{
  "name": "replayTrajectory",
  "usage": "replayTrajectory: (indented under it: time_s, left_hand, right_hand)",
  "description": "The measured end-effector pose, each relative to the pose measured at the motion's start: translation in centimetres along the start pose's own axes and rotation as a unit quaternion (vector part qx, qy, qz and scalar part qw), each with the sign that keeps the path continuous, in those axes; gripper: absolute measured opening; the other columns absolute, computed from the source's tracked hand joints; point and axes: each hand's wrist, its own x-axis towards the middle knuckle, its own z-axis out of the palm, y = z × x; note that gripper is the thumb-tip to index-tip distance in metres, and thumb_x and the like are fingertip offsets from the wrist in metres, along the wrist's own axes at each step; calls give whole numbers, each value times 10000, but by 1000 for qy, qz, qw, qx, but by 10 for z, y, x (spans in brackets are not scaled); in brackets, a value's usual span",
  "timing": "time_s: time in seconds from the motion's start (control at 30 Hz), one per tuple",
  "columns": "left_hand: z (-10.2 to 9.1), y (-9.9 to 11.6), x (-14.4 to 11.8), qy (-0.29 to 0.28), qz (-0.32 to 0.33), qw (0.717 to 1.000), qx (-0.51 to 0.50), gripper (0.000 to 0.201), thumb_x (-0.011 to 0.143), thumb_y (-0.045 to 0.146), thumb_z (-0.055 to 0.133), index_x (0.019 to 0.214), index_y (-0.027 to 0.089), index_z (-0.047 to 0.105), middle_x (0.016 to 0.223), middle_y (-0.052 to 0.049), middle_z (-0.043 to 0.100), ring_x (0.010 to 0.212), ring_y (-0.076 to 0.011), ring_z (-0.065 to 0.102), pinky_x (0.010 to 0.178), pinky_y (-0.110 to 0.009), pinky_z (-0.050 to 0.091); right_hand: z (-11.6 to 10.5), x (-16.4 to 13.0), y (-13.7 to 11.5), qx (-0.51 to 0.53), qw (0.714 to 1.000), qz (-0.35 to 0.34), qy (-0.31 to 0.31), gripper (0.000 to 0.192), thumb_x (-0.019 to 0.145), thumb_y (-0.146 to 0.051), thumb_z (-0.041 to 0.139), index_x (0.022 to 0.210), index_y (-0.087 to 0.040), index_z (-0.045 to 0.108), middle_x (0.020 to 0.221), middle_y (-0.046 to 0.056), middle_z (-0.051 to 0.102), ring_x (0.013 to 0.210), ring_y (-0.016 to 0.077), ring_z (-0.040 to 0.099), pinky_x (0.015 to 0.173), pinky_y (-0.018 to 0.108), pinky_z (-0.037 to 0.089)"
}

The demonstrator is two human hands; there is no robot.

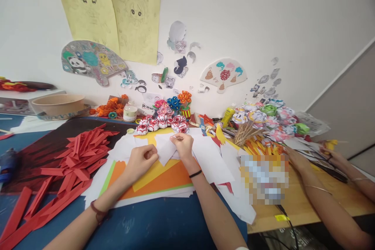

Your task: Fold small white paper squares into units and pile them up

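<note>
White paper piece [165, 149] pinched by right hand [183, 144]; left hand [142, 159], fist clenched, pressing its near edge onto orange sheet [166, 181].

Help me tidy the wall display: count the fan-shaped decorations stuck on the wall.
2. One colourful fan with a panda is at the left, below the yellow drawings; one white fan with a red character is right of centre. None seems hidden.

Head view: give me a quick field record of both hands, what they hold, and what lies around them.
left hand: fisted, pressing on white paper
right hand: pinching white paper at its fold
under paper: orange and yellow sheets
left side: red paper strips
behind: red-white paper flowers
right edge: another person's arms
</note>
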Motion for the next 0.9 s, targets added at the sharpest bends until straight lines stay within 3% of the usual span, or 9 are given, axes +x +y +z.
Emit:
replayTrajectory:
  time_s: [0.13, 0.23, 0.3, 0.4, 0.47, 0.53, 0.63, 0.73, 0.9]
  left_hand:
    - [0, 0, 0, 10, -8, 1000, 7, 130, 710, 217, 461, 617, 162, 533, 529, 36, 461, 529, -111, 404, 519, -218, 283]
    - [-2, -1, -1, 28, -22, 999, 9, 130, 711, 216, 457, 621, 163, 535, 529, 37, 460, 527, -112, 413, 522, -217, 284]
    - [-3, -1, -1, 34, -27, 999, 5, 133, 714, 217, 453, 631, 164, 542, 529, 38, 460, 526, -112, 420, 525, -215, 288]
    - [-3, -2, -1, 33, -27, 999, -5, 138, 720, 219, 450, 647, 165, 554, 531, 39, 463, 523, -112, 422, 526, -213, 292]
    - [-2, -3, -2, 26, -24, 999, -15, 140, 724, 217, 447, 654, 166, 556, 533, 39, 462, 522, -111, 416, 520, -211, 288]
    - [-2, -3, -2, 20, -18, 999, -24, 139, 728, 215, 445, 654, 167, 553, 537, 39, 460, 523, -109, 409, 513, -210, 282]
    - [-2, -1, -3, 9, -10, 999, -33, 138, 733, 214, 445, 655, 167, 548, 539, 39, 460, 525, -109, 405, 512, -210, 278]
    - [-2, 1, -3, -4, -5, 1000, -31, 148, 746, 219, 443, 661, 168, 553, 546, 34, 474, 533, -114, 414, 518, -213, 283]
    - [-3, 1, -1, -13, 17, 1000, -21, 190, 799, 254, 424, 686, 175, 555, 589, 22, 527, 546, -119, 444, 529, -220, 292]
  right_hand:
    - [-11, 9, -6, -24, 999, -21, -8, 178, 722, -324, 609, 710, -164, 685, 681, 48, 707, 641, 194, 645, 629, 267, 500]
    - [-31, 25, -7, -68, 996, -57, 28, 283, 845, -284, 451, 1006, -168, 653, 990, 88, 696, 927, 212, 617, 861, 324, 438]
    - [-43, 33, 0, -240, 960, -127, 70, 387, 892, -226, 352, 1230, -164, 529, 1262, 110, 563, 1168, 213, 484, 1004, 364, 308]
    - [-51, 35, 18, -438, 889, -127, -49, 368, 899, -240, 389, 1220, -148, 545, 1265, 136, 558, 1172, 231, 476, 1028, 393, 239]
    - [-51, 31, 28, -456, 879, -121, -59, 308, 887, -224, 423, 1101, -132, 625, 1218, 151, 588, 1132, 247, 504, 1036, 398, 213]
    - [-52, 27, 31, -467, 876, -111, -32, 352, 913, -184, 343, 1134, -82, 598, 1215, 195, 574, 1168, 265, 468, 1044, 421, 176]
    - [-53, 23, 22, -470, 877, -102, 10, 377, 911, -144, 306, 1164, -55, 572, 1148, 220, 593, 1143, 281, 472, 1025, 427, 202]
    - [-47, 19, 8, -411, 904, -118, 15, 328, 875, -128, 366, 1058, -100, 637, 1008, 169, 649, 1012, 270, 544, 942, 395, 324]
    - [-15, 3, -11, -123, 977, -146, -97, 270, 880, -241, 432, 1023, -191, 655, 1036, 83, 669, 952, 204, 596, 868, 316, 425]
